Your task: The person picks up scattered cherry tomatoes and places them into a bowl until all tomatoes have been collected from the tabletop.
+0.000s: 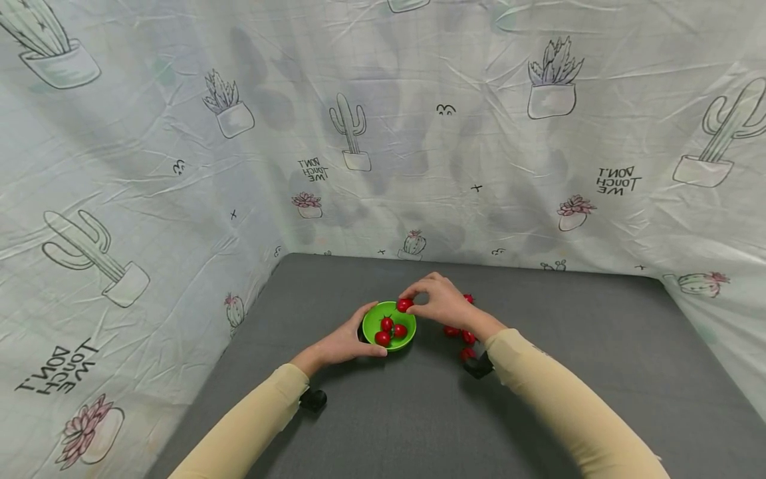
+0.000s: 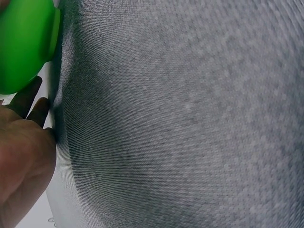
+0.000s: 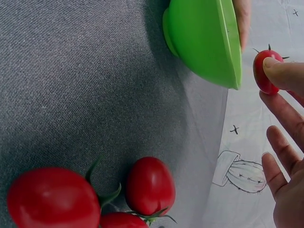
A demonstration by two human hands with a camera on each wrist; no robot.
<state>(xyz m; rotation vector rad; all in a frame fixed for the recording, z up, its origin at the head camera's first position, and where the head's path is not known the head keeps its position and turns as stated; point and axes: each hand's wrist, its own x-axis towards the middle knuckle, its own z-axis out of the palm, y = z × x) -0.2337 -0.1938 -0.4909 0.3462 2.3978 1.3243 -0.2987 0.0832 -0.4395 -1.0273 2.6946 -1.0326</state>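
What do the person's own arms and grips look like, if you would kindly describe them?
The left sleeve and right sleeve are long and pale yellow-beige, slightly creased. A small black device shows by the left one, another by the right. The left grip and right grip wear no gloves.

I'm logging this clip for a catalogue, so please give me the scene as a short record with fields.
Left grip: holds the green bowl by its side
Right grip: pinches one red tomato between thumb and fingers, above the bowl's rim
Bowl position: upright, open side up
Bowl contents: three red tomatoes visible
Loose tomatoes: at least four, right of the bowl; the right arm may hide more
Surface: gray table
Backdrop: pale cloth printed with potted cacti and mirrored lettering
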